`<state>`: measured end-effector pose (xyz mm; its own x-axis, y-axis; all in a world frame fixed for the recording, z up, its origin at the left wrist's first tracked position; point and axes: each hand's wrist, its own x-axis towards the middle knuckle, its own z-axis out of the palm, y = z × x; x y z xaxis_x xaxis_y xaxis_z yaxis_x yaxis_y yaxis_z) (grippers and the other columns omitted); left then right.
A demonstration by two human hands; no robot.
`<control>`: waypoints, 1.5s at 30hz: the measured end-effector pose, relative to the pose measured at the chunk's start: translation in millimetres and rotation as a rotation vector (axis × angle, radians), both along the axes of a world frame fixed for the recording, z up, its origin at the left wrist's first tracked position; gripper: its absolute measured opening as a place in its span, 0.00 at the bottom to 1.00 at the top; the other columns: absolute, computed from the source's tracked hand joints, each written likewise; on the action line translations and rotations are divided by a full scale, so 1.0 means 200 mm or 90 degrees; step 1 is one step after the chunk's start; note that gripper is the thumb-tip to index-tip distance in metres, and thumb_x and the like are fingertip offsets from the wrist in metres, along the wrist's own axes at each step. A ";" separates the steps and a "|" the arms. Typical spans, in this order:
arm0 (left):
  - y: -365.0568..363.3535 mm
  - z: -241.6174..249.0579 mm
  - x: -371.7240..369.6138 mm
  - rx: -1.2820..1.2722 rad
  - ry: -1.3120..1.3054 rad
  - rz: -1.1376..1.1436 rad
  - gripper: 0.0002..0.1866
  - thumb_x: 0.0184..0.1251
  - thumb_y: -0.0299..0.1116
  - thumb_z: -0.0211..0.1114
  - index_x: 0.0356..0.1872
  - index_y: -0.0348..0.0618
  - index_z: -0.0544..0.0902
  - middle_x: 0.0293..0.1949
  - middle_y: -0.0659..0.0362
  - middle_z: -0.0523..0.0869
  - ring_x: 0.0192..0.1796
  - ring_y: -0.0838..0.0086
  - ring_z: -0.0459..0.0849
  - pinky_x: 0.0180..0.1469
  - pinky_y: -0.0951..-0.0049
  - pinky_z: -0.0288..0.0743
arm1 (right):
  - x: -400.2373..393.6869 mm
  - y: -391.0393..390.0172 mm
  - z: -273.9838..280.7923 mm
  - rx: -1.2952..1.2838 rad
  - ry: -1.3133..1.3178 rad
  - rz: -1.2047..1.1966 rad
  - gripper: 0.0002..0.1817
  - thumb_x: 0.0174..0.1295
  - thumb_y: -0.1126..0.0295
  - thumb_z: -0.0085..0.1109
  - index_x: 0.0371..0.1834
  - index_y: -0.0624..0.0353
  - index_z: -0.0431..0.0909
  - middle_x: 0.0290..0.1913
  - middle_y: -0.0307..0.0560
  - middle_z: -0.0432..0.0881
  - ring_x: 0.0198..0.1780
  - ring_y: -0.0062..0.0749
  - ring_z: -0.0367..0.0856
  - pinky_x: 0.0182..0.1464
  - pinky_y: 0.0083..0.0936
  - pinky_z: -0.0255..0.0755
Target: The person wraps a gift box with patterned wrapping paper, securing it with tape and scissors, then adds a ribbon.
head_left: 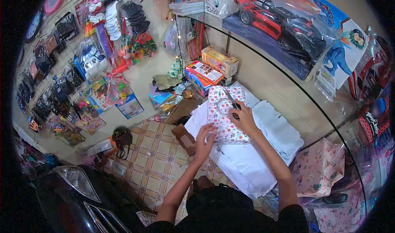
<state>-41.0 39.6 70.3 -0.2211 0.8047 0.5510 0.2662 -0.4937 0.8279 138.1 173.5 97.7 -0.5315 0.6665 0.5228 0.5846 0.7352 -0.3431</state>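
A box-shaped package wrapped in floral paper (pixel 230 131) lies on a stack of white sheets (pixel 247 167). My right hand (pixel 245 118) is closed around the dark handles of a pair of scissors (pixel 228 96), whose blades point away from me over the package. Beneath the blades, a clear ring that looks like a roll of tape (pixel 219 111) overlaps the floral paper. At the package's left edge is my left hand (pixel 204 140), its fingers stretched out and apart with nothing in them.
Boxed goods (pixel 205 72) stand behind the package. A curved glass edge (pixel 284 68) runs along the right, with a packaged red toy car (pixel 263 19) above it. Floral paper (pixel 319 167) lies at right. A black vehicle front (pixel 78 192) fills the lower left.
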 end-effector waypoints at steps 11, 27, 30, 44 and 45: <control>0.17 -0.26 -0.11 -0.262 -0.191 0.042 0.27 0.68 0.46 0.63 0.56 0.33 0.73 0.45 0.51 0.82 0.48 0.71 0.81 0.46 0.73 0.75 | 0.18 -0.11 0.07 0.088 0.056 -0.243 0.07 0.49 0.66 0.69 0.32 0.50 0.84 0.50 0.41 0.73 0.51 0.38 0.74 0.57 0.41 0.56; 0.15 -0.13 -0.14 -0.274 -0.214 -0.119 0.50 0.57 0.37 0.75 0.72 0.42 0.47 0.50 0.48 0.80 0.53 0.68 0.80 0.50 0.67 0.78 | 0.26 -0.06 -0.02 -0.310 0.259 -0.161 0.43 0.65 0.52 0.58 0.74 0.65 0.48 0.70 0.61 0.60 0.72 0.50 0.57 0.73 0.40 0.50; 0.08 -0.02 -0.16 -0.220 -0.198 -0.123 0.51 0.56 0.33 0.75 0.73 0.44 0.47 0.60 0.48 0.73 0.63 0.64 0.72 0.58 0.61 0.73 | 0.16 -0.14 0.18 -0.499 0.444 -0.013 0.55 0.56 0.64 0.70 0.76 0.62 0.37 0.72 0.57 0.57 0.72 0.37 0.58 0.72 0.33 0.54; 0.01 0.06 -0.28 -0.020 0.133 -0.027 0.59 0.46 0.42 0.79 0.73 0.33 0.48 0.72 0.38 0.55 0.75 0.48 0.53 0.74 0.53 0.50 | 0.15 -0.31 0.20 -0.184 0.253 0.112 0.61 0.46 0.61 0.78 0.75 0.67 0.42 0.69 0.62 0.59 0.72 0.47 0.57 0.72 0.39 0.54; 0.01 0.07 -0.29 -0.005 0.196 -0.004 0.59 0.47 0.42 0.79 0.73 0.33 0.47 0.73 0.37 0.52 0.76 0.46 0.50 0.74 0.53 0.49 | 0.16 -0.33 0.21 -0.156 0.270 0.103 0.62 0.45 0.60 0.78 0.76 0.67 0.41 0.70 0.63 0.58 0.73 0.48 0.55 0.73 0.40 0.52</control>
